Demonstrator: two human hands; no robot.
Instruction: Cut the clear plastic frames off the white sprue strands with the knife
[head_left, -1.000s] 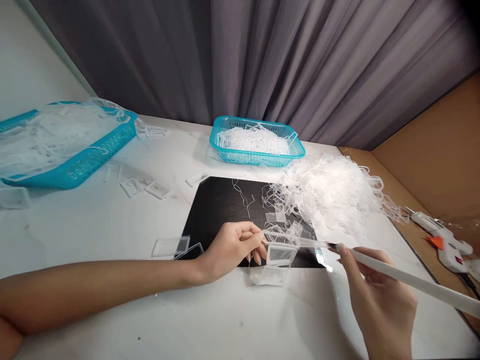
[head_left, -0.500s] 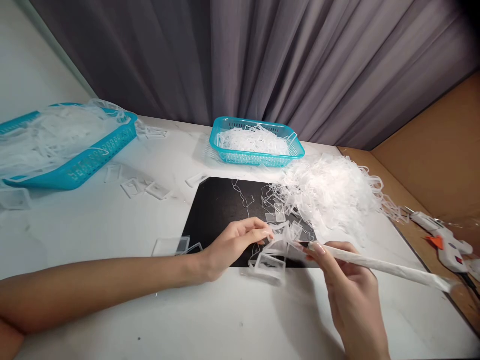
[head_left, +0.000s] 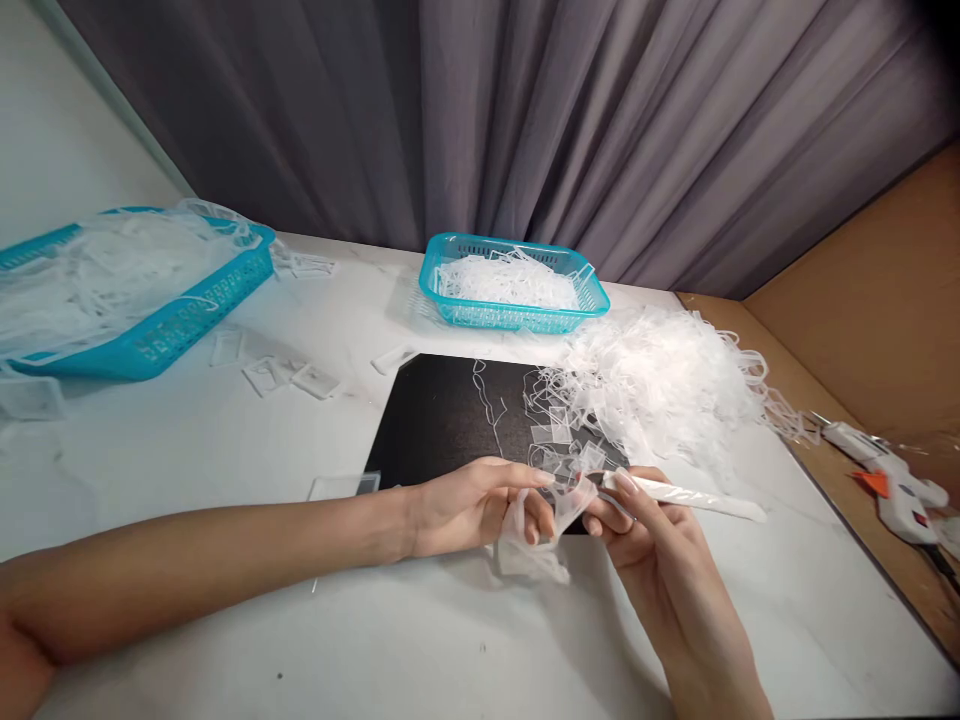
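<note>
My left hand [head_left: 502, 500] is closed on a thin translucent plastic piece [head_left: 532, 560], which dangles below the fingers in a blurred, bent shape. Close on its right, my right hand [head_left: 652, 530] grips a slim knife [head_left: 697, 495] with a white wrapped handle. Its short dark tip points left and meets or nearly meets the plastic; I cannot tell which. Both hands are over the near edge of a black mat [head_left: 435, 420]. Clear plastic scraps and thin offcuts [head_left: 559, 425] lie on the mat just beyond the fingers.
A large heap of white plastic trimmings [head_left: 667, 390] spreads at the mat's right. Behind stands a blue basket [head_left: 517, 320] of small frames; another blue basket [head_left: 202, 325], heaped full, is at left. Loose clear frames [head_left: 315, 380] lie nearby. A glue gun [head_left: 892, 490] rests at far right.
The plastic piece has turned and bent between my hands. My right hand has shifted slightly, and the knife handle now points more away from me, looking shorter. My left hand has rolled palm-inward.
</note>
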